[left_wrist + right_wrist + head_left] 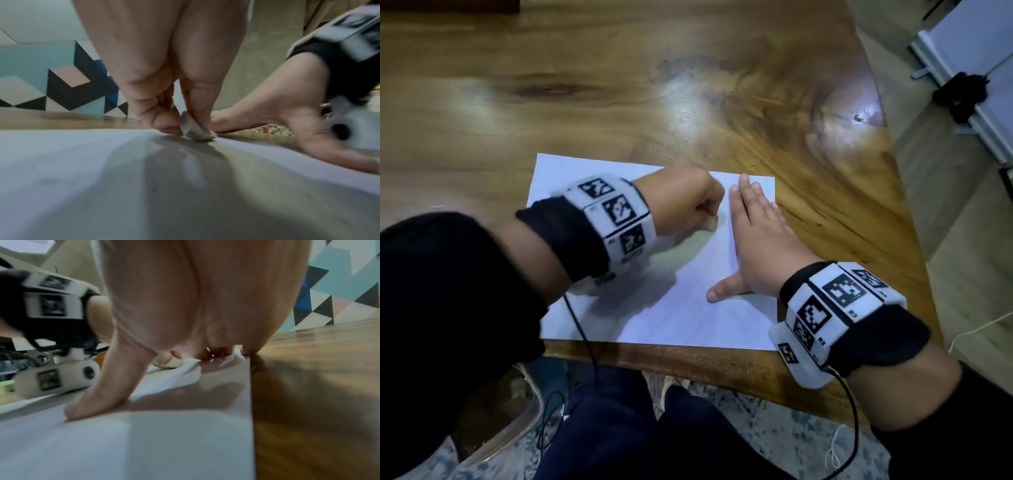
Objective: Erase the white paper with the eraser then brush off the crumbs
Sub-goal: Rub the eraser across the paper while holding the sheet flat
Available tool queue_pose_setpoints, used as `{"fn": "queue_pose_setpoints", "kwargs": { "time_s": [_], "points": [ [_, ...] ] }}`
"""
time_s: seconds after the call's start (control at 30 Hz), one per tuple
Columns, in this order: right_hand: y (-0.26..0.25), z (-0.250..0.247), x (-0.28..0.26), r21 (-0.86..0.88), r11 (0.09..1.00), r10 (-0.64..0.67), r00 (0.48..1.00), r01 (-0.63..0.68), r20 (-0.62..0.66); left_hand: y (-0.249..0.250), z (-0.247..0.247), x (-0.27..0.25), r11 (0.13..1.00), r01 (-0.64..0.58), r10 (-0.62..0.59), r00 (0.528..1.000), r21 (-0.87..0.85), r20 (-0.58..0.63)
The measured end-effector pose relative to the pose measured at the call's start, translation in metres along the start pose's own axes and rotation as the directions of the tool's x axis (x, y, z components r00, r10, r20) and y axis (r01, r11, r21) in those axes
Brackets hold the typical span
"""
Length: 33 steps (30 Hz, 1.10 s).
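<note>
A white sheet of paper (654, 308) lies on the wooden table (619, 85) near its front edge. My left hand (688, 205) is curled over the paper's upper middle, pinching a small whitish eraser (197, 131) between thumb and fingers, its bottom touching the paper (82, 162). In the head view the eraser is mostly hidden under the fist. My right hand (753, 233) lies flat on the paper's right side, fingers straight and thumb spread out to the left, pressing the sheet (164, 443) down. The eraser (170, 364) shows just past the right thumb (96, 394).
The table's right edge (914, 240) runs diagonally close to my right wrist; floor lies beyond it. A white board with a black object (962, 92) lies on the floor at far right. A patterned wall (61, 81) stands behind the table. My legs (654, 428) are below the front edge.
</note>
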State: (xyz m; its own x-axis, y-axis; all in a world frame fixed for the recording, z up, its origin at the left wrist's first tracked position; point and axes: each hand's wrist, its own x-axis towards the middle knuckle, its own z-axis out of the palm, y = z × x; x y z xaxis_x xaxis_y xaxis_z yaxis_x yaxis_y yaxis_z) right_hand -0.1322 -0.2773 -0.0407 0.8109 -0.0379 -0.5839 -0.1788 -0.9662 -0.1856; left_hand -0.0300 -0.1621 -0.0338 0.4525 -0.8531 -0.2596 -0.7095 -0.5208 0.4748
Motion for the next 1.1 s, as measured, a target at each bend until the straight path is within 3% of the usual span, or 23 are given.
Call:
{"fn": "queue_pose_setpoints", "kwargs": {
  "time_s": [0.13, 0.27, 0.33, 0.5, 0.63, 0.77, 0.87, 0.97, 1.1],
  "points": [
    [0.000, 0.000, 0.000, -0.003, 1.000, -0.002, 1.000, 0.002, -0.003, 0.002, 0.002, -0.001, 1.000, -0.007, 0.008, 0.999, 0.023, -0.040],
    [-0.001, -0.001, 0.000, 0.003, 1.000, 0.004, 1.000, -0.004, 0.010, 0.005, 0.014, -0.030, 0.996, -0.081, 0.076, 0.982, 0.026, 0.175],
    [-0.001, -0.001, 0.000, 0.000, 1.000, 0.007, 1.000, -0.007, 0.012, 0.004, 0.010, -0.028, 0.997, -0.073, 0.067, 0.972, 0.021, 0.224],
    [-0.001, -0.002, -0.001, -0.015, 1.000, 0.004, 1.000, -0.004, 0.007, 0.004, 0.005, -0.009, 0.997, -0.057, 0.056, 0.998, 0.043, 0.032],
    [-0.002, -0.004, -0.001, 0.001, 1.000, 0.009, 1.000, -0.009, 0.016, 0.005, 0.025, -0.046, 0.990, -0.144, 0.144, 0.986, -0.014, 0.087],
    [-0.006, -0.004, -0.005, 0.011, 1.000, 0.014, 1.000, -0.014, 0.005, 0.003, 0.030, -0.055, 0.990, -0.144, 0.143, 0.985, 0.004, 0.098],
    [-0.007, -0.003, -0.014, -0.009, 1.000, 0.009, 1.000, -0.009, 0.011, 0.005, 0.029, -0.053, 0.992, -0.125, 0.124, 0.985, -0.002, 0.119],
    [-0.005, -0.002, -0.021, -0.036, 0.999, -0.020, 0.999, 0.022, 0.050, 0.006, 0.016, -0.043, 0.999, -0.034, 0.032, 0.982, 0.003, 0.188],
    [-0.004, 0.000, -0.022, -0.029, 0.999, -0.030, 0.998, 0.032, 0.061, 0.009, -0.001, -0.009, 1.000, 0.008, -0.007, 0.998, -0.006, 0.060]
  ]
}}
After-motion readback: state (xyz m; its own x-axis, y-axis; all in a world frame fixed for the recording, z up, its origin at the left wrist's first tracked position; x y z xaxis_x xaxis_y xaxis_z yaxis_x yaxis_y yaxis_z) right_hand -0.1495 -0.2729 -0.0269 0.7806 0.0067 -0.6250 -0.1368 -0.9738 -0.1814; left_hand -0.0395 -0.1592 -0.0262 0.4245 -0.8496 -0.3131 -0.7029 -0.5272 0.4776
